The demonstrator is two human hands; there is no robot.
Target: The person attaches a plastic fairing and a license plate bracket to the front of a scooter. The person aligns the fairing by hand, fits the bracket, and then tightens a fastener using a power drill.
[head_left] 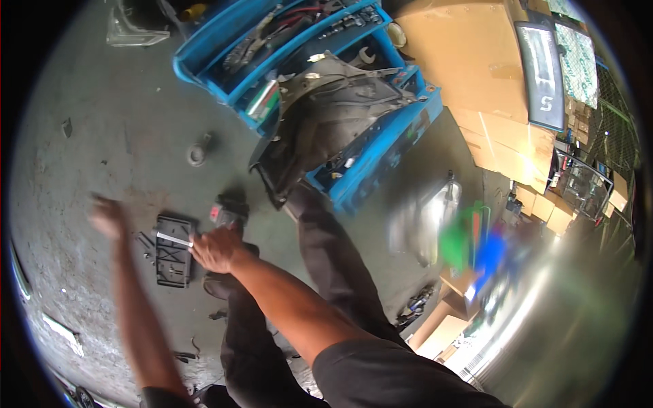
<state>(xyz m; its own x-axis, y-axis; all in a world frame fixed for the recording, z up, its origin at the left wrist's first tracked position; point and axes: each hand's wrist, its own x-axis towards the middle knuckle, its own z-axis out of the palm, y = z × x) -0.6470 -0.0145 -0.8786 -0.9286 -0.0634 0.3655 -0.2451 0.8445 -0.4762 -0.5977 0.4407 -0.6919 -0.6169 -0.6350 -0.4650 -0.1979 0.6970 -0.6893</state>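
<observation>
My right hand is closed around one end of a slim silver metal rod-shaped tool. The tool reaches left across a black ribbed plastic tray on the floor. Small dark loose pieces lie along the tray's left side. My left hand is raised to the left of the tray, apart from it; motion smears its fingers. Just beyond my right hand is a dark power tool with a red patch, next to my foot.
Ahead stands a blue tiered toolbox full of hand tools. A grey-brown moulded plastic panel leans over it. A small round part sits on the concrete floor. Large cardboard boxes rise at the right, with a blurred clear lamp-like part nearer.
</observation>
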